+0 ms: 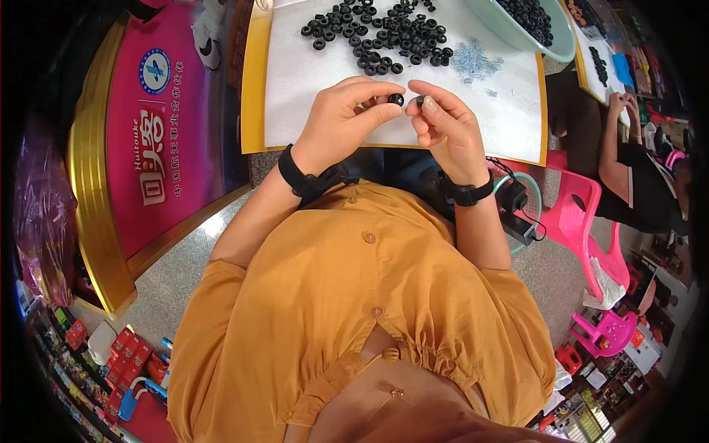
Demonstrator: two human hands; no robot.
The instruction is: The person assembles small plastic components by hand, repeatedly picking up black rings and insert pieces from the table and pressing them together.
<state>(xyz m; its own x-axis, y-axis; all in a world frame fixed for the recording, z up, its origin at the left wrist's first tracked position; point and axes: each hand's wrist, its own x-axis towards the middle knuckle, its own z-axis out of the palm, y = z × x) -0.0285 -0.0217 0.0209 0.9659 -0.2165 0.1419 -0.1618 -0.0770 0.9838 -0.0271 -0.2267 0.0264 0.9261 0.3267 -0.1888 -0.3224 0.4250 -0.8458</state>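
My left hand (336, 118) pinches a small round black part (396, 99) between thumb and fingertips. Close beside it, my right hand (454, 133) grips another small dark piece (420, 100) in its fingertips; most of that piece is covered. A narrow gap separates the two pieces. Both hands are over the near part of a white tabletop (295, 118) with yellow edges. Beyond them lies a loose spread of black ring-shaped parts (402, 33), some showing their center holes.
A pale green basin (563, 46) full of black parts stands at the far right, near a patch of blue specks (476, 60). Another person (642, 184) sits to the right at a second table. Pink plastic chairs (580, 199) stand nearby. At left is a gold-edged magenta panel (155, 148).
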